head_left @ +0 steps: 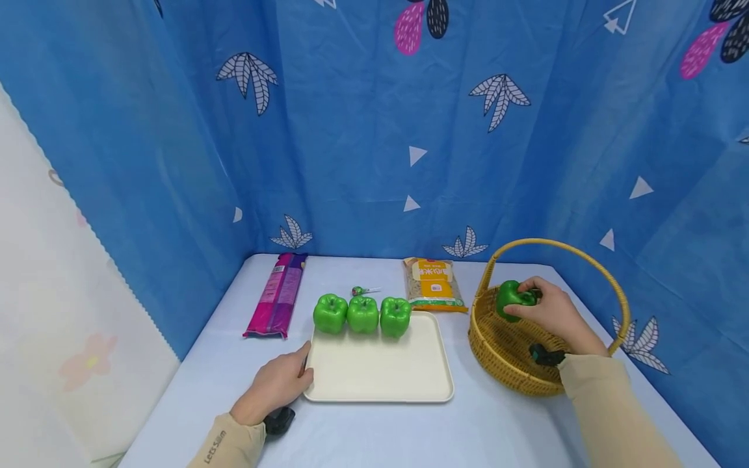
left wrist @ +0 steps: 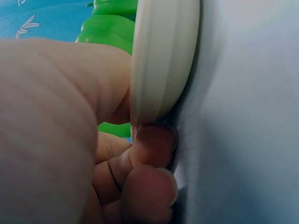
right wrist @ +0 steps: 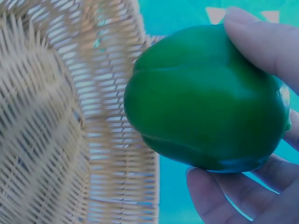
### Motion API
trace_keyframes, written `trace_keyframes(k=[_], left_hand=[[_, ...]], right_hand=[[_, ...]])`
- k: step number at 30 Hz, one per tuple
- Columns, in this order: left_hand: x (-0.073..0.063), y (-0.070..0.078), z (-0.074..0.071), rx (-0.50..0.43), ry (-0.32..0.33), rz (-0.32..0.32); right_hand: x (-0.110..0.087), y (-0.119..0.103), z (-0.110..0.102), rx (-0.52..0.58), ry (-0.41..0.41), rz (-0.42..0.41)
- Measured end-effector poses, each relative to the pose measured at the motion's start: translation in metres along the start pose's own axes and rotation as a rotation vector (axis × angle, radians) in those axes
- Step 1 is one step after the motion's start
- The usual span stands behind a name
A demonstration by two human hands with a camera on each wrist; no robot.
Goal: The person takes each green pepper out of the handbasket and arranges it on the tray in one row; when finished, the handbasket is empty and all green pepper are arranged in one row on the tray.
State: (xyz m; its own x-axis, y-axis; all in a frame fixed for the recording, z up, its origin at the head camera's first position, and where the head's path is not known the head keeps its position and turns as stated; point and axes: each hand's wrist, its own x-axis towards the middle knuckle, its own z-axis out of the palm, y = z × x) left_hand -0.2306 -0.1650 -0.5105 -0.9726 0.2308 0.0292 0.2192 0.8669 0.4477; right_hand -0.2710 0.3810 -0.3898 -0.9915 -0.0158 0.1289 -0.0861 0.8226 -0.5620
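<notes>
My right hand [head_left: 552, 309] holds a green bell pepper [head_left: 509, 300] at the wicker basket [head_left: 497, 357], within the ring of its rim. In the right wrist view the thumb lies on one side of the pepper [right wrist: 205, 98] and the fingers on the other, with the woven basket wall [right wrist: 117, 177] beside it. My left hand [head_left: 281, 377] grips the left edge of a cream tray [head_left: 380, 370]. The left wrist view has the thumb over the tray's rim [left wrist: 163, 60] and fingertips [left wrist: 152, 144] at its underside. Three more green peppers [head_left: 363, 315] stand in a row along the tray's back edge.
A pink and purple packet [head_left: 276, 296] lies at the back left of the table. Behind the peppers is a lollipop [head_left: 359, 290]. A yellow-labelled bag of grain [head_left: 434, 285] lies at the back, left of the basket, whose tall handle [head_left: 562, 244] arches up. Blue curtains [head_left: 363, 130] enclose the back.
</notes>
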Motion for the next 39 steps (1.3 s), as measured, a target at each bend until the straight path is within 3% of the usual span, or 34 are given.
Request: trace_keyframes(k=[9,13,19,25,31,39], left_hand=[[0.0,0.001,0.001,-0.004,-0.004,-0.001],[-0.002,-0.001,0.001,-0.007,0.004,-0.003],[-0.002,-0.001,0.0,-0.008,0.016,0.017],[-0.002,0.002,0.0,-0.006,0.003,0.015],[-0.001,0.002,0.002,-0.005,-0.003,0.021],[-0.002,0.0,-0.003,0.0,0.003,0.003]], right_hand=[[-0.007,-0.045,0.01,0.063,-0.011,-0.067],[0.002,-0.069,0.032,0.093,-0.05,-0.102],[0.017,-0.092,0.082,0.086,-0.108,-0.117],[0.028,-0.098,0.121,0.059,-0.157,-0.139],[0.031,-0.094,0.135,-0.009,-0.129,-0.109],[0.034,-0.094,0.15,0.002,-0.124,-0.101]])
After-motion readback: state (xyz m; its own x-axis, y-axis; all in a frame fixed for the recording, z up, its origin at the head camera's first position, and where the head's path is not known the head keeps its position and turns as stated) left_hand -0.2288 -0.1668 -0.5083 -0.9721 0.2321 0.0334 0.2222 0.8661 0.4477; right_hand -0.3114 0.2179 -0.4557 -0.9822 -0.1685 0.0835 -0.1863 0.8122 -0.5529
